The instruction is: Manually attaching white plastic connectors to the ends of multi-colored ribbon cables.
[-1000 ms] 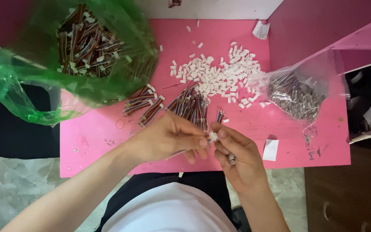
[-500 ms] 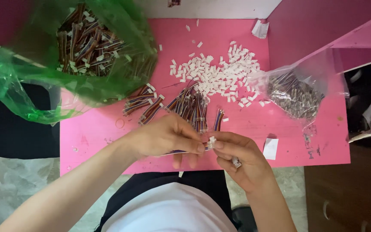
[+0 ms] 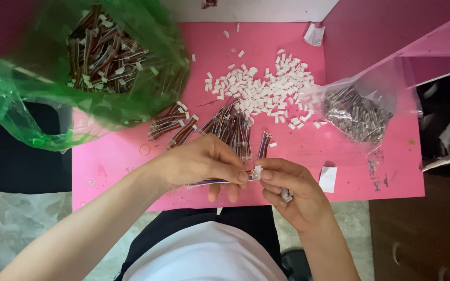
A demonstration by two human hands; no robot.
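Pink tabletop [image 3: 308, 156]: nearest, the left hand [image 3: 199, 164] pinches a multicoloured ribbon wire [image 3: 207, 182], now meeting the small white plastic connector [image 3: 257, 172] clamped by the right hand [image 3: 290, 190]. Beyond lie loose wire bundles [image 3: 230, 127], white connectors [image 3: 266, 93] and a green bag [image 3: 95, 67].

Bright, even daylight – soft shadows, green bag [image 3: 53, 78] blurred at edge

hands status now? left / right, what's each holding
Left hand: closed, pinching a multicoloured wire strip.
Right hand: closed, pinching a small white connector at the strip's end.
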